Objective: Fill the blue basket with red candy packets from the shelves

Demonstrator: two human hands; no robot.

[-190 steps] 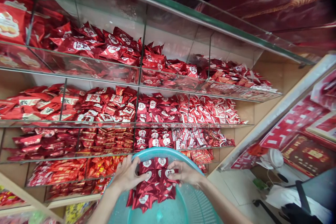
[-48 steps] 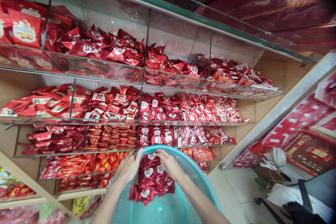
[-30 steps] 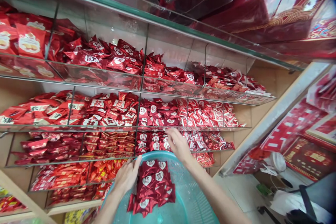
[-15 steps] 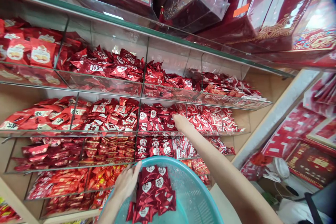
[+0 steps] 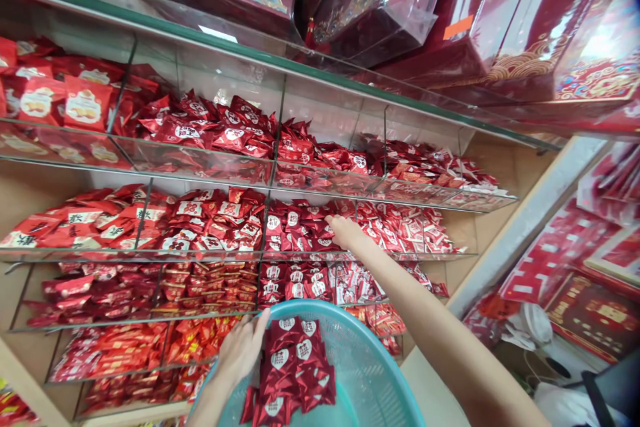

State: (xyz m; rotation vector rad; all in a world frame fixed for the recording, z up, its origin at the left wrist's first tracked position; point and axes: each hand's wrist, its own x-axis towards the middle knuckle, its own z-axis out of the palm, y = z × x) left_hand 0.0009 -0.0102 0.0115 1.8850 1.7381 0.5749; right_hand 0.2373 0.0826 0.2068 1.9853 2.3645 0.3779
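One hand (image 5: pixel 239 349) gripping the basket (image 5: pixel 377 353) rim.

L hand (image 5: pixel 240 350) & R hand (image 5: pixel 347 232) both bare, as are L forearm (image 5: pixel 207 400) & R forearm (image 5: pixel 440 327), right up to where pic cuts them off. Forearms slim, smooth outline, narrowing twd wrists; R one shows much longer & gets wider twd pic's bottom edge. L thumb (image 5: pixel 261 325) slim, straight, w/ narrow tip. R hand looks small, rounded at knuckles; fingertips partly hidden. Nails too small/blurred to tell, both hands.
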